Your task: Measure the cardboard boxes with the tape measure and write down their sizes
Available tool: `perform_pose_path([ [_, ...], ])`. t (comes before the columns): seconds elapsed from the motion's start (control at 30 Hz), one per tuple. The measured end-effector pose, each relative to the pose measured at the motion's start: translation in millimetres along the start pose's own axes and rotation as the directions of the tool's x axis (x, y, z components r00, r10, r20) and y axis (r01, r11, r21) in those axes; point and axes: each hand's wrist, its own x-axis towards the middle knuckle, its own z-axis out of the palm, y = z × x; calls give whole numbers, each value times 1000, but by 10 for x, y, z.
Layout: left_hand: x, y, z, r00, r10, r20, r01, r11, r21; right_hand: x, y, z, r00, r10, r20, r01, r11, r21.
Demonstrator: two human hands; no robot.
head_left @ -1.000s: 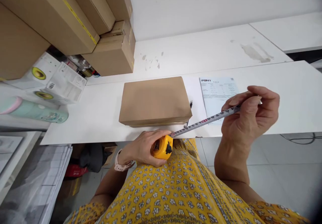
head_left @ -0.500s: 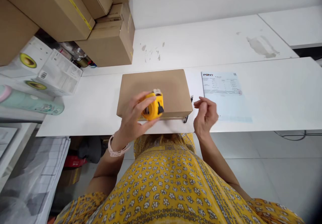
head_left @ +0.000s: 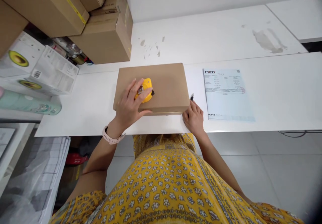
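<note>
A closed brown cardboard box (head_left: 166, 86) lies flat on the white desk. On its top rests a yellow tape measure (head_left: 145, 94), lying on its side, with my left hand (head_left: 128, 104) wrapped over it from the left. No blade shows drawn out of it. Beside the box's front right corner, my right hand (head_left: 194, 118) lies low on the desk with its fingers curled over a dark pen (head_left: 192, 97). Only one end of the pen sticks out above the fingers; the rest is hidden beneath them. A pale printed sheet (head_left: 226, 99) lies right of that hand.
Stacked cartons (head_left: 103, 39) stand at the back left. White boxes with avocado pictures (head_left: 52, 73) and a mint-green bottle (head_left: 32, 101) are at the left. The desk's front edge (head_left: 161, 130) runs just before my body.
My left hand has lowered the tape measure onto the box top and turned it on its side. My right hand has moved left and down, closing over the pen.
</note>
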Motion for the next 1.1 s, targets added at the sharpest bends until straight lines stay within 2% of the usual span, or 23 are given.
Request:
perform_pose_path([
  [0.1,199,-244,111,1000,3,-8,-3,998,67,-8,12,15,1000,2,1,-2,1000,-17],
  [0.27,749,-603,410,998,50,24,-51,997,51,-8,14,13,1000,-4,-5,4,1000,-26],
  [0.33,944,-612,519,998,64,21,-65,997,34,1,12,6,1000,-4,-8,4,1000,-11],
  [0.4,1027,-504,603,997,80,-23,-79,996,41,6,14,-5,1000,0,-11,0,1000,22],
  [0.47,940,-307,677,990,108,-90,-104,994,46,-11,22,-26,1000,6,-22,-4,997,72],
  [0.53,683,-90,767,978,161,-130,-162,987,3,-63,34,-63,998,24,-58,-16,993,120],
  [0.57,510,3,823,974,194,-113,-200,979,-41,-101,42,-89,996,41,-85,-29,990,137],
  [0.6,325,78,885,968,241,-68,-246,966,-84,-144,50,-121,991,65,-114,-48,988,147],
  [0.67,-30,170,1011,956,276,103,-263,957,-125,-227,70,-198,981,124,-150,-103,984,144],
  [0.73,-300,206,1110,926,254,278,-231,966,-115,-277,94,-287,972,192,-136,-177,977,116],
  [0.8,-458,225,1166,895,210,393,-191,978,-87,-276,121,-375,962,262,-77,-255,963,84],
  [0.9,-546,288,1187,882,159,444,-146,987,-63,-206,148,-501,938,344,34,-346,937,55],
  [0.97,-571,373,1181,887,130,444,-120,992,-49,-160,146,-601,913,395,100,-405,906,118],
  [1.03,-607,484,1175,892,102,440,-99,995,-32,-146,123,-726,871,441,215,-490,805,334],
  [1.07,-629,545,1176,893,92,440,-90,996,-25,-153,105,-798,847,441,298,-532,699,478],
  [1.1,-653,605,1180,894,84,440,-83,996,-20,-165,83,-872,826,417,380,-562,555,613],
])
